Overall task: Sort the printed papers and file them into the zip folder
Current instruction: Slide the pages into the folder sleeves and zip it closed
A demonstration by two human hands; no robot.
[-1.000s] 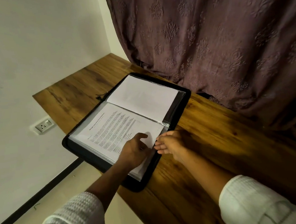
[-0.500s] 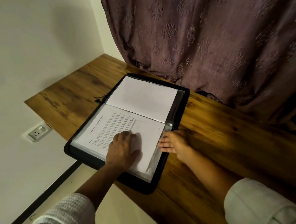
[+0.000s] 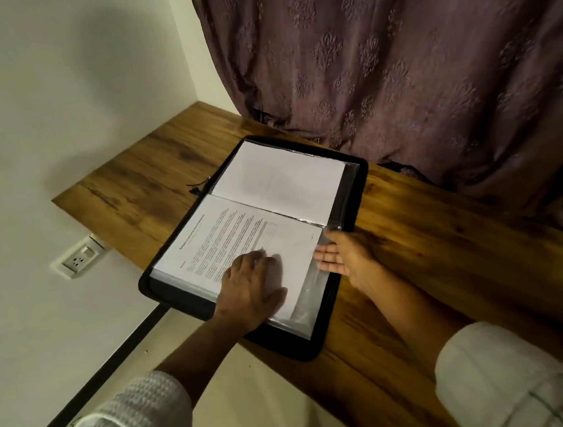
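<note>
The zip folder (image 3: 308,351) lies open on the wooden table (image 3: 418,289), its left side jutting over the table's edge. The printed paper (image 3: 233,231) sits in the near clear sleeve (image 3: 310,300). The left hand (image 3: 250,292) presses flat on it with straight fingers. The right hand (image 3: 343,259) touches the sleeve's right edge with its fingers extended, bare wood beside it. The curtain (image 3: 396,64) hangs just behind the folder.

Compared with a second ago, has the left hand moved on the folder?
Yes. The left hand slid left across the printed page, away from the right edge of the folder, and now lies flat on the text.
</note>
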